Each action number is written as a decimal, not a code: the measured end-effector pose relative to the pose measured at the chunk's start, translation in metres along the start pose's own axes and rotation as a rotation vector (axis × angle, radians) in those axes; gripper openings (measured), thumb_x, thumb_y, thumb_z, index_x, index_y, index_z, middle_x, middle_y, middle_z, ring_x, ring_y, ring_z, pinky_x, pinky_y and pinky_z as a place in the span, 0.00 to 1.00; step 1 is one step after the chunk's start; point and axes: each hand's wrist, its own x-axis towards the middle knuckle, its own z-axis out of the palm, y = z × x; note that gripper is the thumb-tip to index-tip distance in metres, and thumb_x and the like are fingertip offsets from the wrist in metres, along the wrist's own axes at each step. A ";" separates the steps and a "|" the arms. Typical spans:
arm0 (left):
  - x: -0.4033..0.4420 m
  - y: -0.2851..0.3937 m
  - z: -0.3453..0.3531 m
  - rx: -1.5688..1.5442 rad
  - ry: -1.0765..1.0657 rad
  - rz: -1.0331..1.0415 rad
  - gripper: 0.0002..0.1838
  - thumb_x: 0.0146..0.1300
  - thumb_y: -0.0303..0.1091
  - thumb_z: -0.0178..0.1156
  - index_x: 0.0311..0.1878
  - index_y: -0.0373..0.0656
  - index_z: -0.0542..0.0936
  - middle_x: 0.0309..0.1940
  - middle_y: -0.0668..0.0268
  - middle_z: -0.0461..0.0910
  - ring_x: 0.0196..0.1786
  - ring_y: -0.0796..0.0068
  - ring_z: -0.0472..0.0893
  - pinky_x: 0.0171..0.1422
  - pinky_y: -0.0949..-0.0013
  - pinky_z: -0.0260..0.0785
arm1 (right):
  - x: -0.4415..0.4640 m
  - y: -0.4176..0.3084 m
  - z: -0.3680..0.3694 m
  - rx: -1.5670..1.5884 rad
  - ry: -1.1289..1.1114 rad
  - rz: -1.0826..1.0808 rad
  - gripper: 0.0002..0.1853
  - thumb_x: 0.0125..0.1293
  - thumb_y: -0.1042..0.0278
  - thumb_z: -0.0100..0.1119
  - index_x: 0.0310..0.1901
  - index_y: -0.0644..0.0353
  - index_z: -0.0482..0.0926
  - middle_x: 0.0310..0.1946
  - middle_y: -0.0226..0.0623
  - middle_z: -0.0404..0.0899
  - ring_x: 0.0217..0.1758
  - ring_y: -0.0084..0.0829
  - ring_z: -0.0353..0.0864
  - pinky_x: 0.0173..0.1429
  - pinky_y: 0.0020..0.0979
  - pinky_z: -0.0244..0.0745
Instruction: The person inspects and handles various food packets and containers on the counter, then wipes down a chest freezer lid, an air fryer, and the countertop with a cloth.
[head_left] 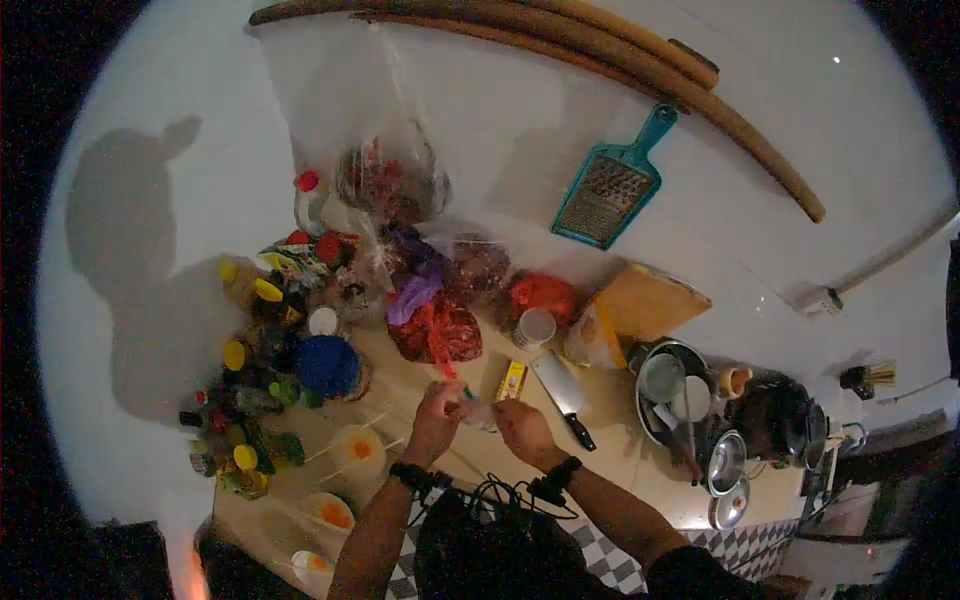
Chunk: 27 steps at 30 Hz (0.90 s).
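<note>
Near the front of the counter, my left hand [438, 418] and my right hand [524, 432] come close together with fingers closed. Between them stretches a small clear plastic bag [478, 414], pinched from both sides; its contents are too blurred to make out. Just beyond my hands lie a yellow box [512, 380] and a cleaver [562, 390] with a black handle. A red plastic bag [438, 332] with dark red contents sits past my left hand.
Bottles with yellow caps [236, 354] and a blue-lidded jar [328, 367] crowd the left. Plates [378, 452] with orange food and sticks line the front left. At right are metal bowls [727, 462] and a black pot [775, 410]. A teal grater [610, 190] hangs above.
</note>
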 end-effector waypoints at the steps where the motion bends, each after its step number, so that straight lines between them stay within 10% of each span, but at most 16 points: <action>1: 0.010 0.026 -0.011 -0.072 0.036 -0.079 0.20 0.68 0.28 0.63 0.63 0.41 0.76 0.52 0.54 0.77 0.44 0.60 0.84 0.53 0.59 0.78 | 0.008 0.000 -0.010 0.025 0.028 0.104 0.13 0.71 0.64 0.63 0.51 0.63 0.83 0.43 0.52 0.86 0.46 0.51 0.85 0.49 0.43 0.82; 6: 0.018 -0.015 -0.009 -0.039 0.076 -0.147 0.33 0.70 0.30 0.62 0.75 0.41 0.64 0.61 0.53 0.71 0.46 0.64 0.85 0.55 0.60 0.79 | 0.056 0.047 -0.021 0.024 0.304 0.057 0.14 0.72 0.62 0.62 0.51 0.64 0.83 0.41 0.54 0.85 0.43 0.56 0.85 0.46 0.47 0.80; 9: 0.001 -0.045 -0.006 -0.586 0.083 -0.339 0.31 0.70 0.30 0.62 0.75 0.41 0.65 0.62 0.54 0.71 0.46 0.66 0.85 0.55 0.60 0.79 | 0.088 0.079 -0.011 0.071 0.358 0.269 0.15 0.70 0.61 0.64 0.51 0.64 0.83 0.41 0.55 0.85 0.43 0.57 0.85 0.46 0.49 0.80; 16: 0.022 -0.099 0.025 -0.403 -0.052 -0.499 0.30 0.70 0.29 0.62 0.73 0.38 0.66 0.63 0.55 0.70 0.57 0.63 0.81 0.60 0.58 0.76 | 0.118 0.088 0.005 -0.125 0.424 0.404 0.13 0.67 0.65 0.65 0.48 0.64 0.83 0.44 0.54 0.84 0.46 0.57 0.84 0.49 0.51 0.79; 21: 0.084 -0.127 0.044 0.111 0.108 -0.037 0.30 0.69 0.42 0.66 0.69 0.40 0.71 0.59 0.56 0.76 0.66 0.56 0.75 0.70 0.50 0.71 | 0.137 0.051 -0.001 -0.188 0.604 0.042 0.20 0.66 0.66 0.65 0.58 0.59 0.80 0.50 0.51 0.82 0.53 0.56 0.83 0.54 0.51 0.80; 22: 0.091 -0.121 0.044 0.163 0.157 0.043 0.29 0.69 0.43 0.66 0.69 0.41 0.72 0.58 0.57 0.77 0.64 0.56 0.75 0.70 0.49 0.71 | 0.152 0.047 0.006 0.059 0.278 0.078 0.23 0.66 0.65 0.66 0.62 0.58 0.77 0.53 0.52 0.81 0.56 0.56 0.82 0.57 0.51 0.80; 25: 0.094 -0.083 0.028 -1.518 0.384 0.263 0.26 0.70 0.45 0.66 0.67 0.44 0.75 0.53 0.62 0.80 0.62 0.57 0.77 0.72 0.50 0.71 | 0.210 -0.008 0.015 0.127 -0.140 0.048 0.28 0.66 0.65 0.66 0.67 0.57 0.73 0.59 0.54 0.78 0.63 0.56 0.79 0.63 0.52 0.79; 27: 0.102 -0.102 0.015 -1.687 0.470 -0.257 0.26 0.72 0.47 0.65 0.67 0.46 0.74 0.52 0.64 0.80 0.61 0.59 0.77 0.71 0.52 0.72 | 0.250 -0.018 0.031 0.011 -0.217 -0.038 0.29 0.67 0.64 0.66 0.68 0.58 0.72 0.62 0.52 0.77 0.63 0.57 0.79 0.65 0.53 0.78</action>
